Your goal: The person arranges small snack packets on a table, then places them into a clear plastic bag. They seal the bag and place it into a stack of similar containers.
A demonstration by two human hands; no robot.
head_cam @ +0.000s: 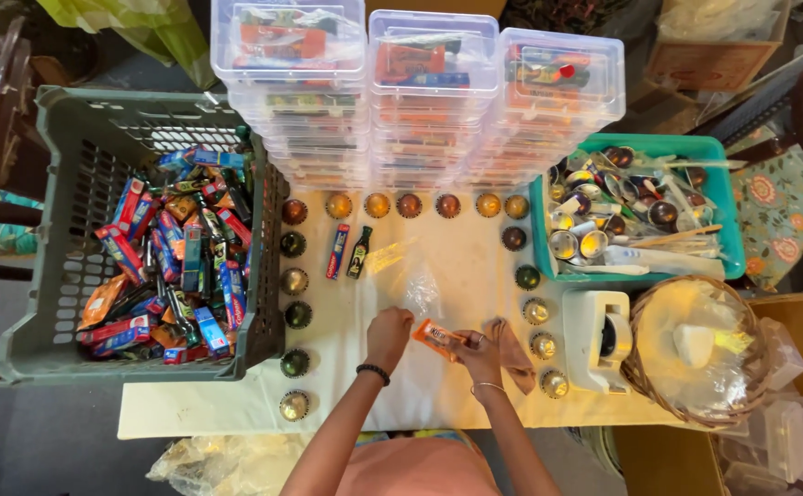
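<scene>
My left hand (389,331) and my right hand (480,352) meet over the white table top (447,266), both gripping a small orange sachet (434,335). My right hand also holds a brown cloth (512,354) that hangs to its right. Just above the hands lies a crumpled clear plastic bag (418,292). Farther up on the left lie a small blue and red tube box (337,251) and a small dark bottle (358,253), side by side.
A grey crate (71,303) of packets and tubes stands left. Stacked clear lidded boxes (431,101) fill the back. A teal tray (730,243) of small jars, a white tape dispenser (596,338) and a wicker basket (695,354) sit right. Several small round tins (293,281) ring the work area.
</scene>
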